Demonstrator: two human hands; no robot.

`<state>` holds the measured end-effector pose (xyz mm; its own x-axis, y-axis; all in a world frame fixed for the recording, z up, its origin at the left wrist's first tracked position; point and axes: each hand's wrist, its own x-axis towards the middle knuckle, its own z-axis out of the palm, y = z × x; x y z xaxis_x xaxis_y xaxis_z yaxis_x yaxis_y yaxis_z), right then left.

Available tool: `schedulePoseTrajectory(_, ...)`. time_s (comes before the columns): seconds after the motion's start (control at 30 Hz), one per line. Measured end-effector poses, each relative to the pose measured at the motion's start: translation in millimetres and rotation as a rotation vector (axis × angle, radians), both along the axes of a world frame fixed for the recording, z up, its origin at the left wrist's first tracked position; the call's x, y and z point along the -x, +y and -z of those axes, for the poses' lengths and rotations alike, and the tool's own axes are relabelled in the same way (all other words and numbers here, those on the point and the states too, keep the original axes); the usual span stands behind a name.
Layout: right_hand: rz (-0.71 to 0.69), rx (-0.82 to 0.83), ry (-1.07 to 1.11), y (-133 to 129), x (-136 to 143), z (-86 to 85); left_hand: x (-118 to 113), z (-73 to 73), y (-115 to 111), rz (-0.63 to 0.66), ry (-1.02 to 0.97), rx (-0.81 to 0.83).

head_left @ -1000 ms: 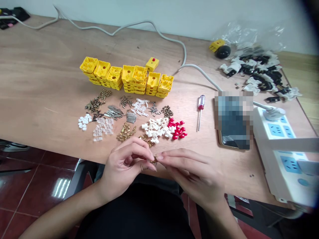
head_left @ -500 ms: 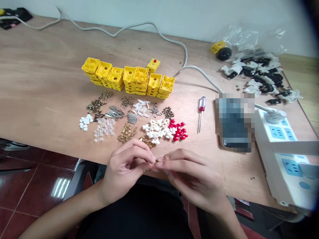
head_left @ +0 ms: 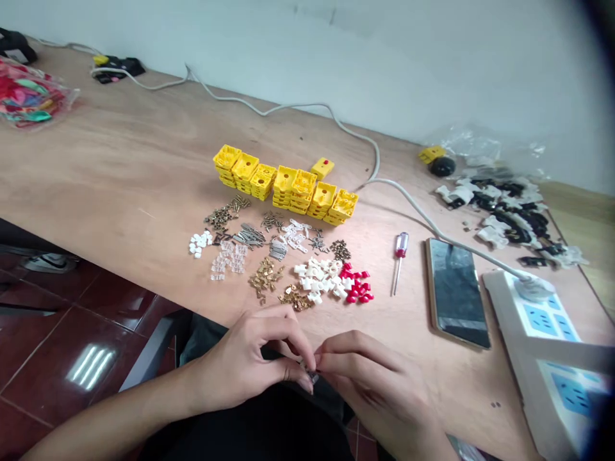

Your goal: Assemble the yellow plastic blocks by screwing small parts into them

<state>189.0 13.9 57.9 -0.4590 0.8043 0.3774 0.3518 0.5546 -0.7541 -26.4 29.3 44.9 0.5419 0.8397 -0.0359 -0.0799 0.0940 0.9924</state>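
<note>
My left hand is closed in a pinch of thumb and forefinger at the table's front edge. Between those fingertips a small metal-looking part shows; its kind is too small to make out. Touching the left fingertips, my right hand is also closed, its fingertips pressed together, and what they hold is hidden. Just beyond the hands lie brass pieces, white plastic pieces and red plastic pieces.
Stacked yellow plastic housings stand behind piles of screws, metal strips and clear plastic pieces. To the right lie a screwdriver, a phone and a power strip. A cable crosses the table.
The camera view has turned, so the table's contents sit lower and further right. My hands stay together; the left fingertips now show more of the small part.
</note>
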Motion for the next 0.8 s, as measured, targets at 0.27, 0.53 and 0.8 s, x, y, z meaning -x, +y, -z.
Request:
schedulePoseTrajectory(0.27,0.023,-0.068,-0.025,-0.8,-3.0,1.2,0.0,1.0,3.4,-0.074,0.037,-0.068)
schedulePoseTrajectory(0.53,-0.032,0.001,-0.02,0.7,-8.6,1.3,1.9,3.6,6.7,-0.053,0.04,-0.027)
schedulePoseTrajectory(0.8,0.023,-0.065,-0.063,-1.4,-8.2,2.3,3.1,0.9,8.6,-0.034,0.027,0.082)
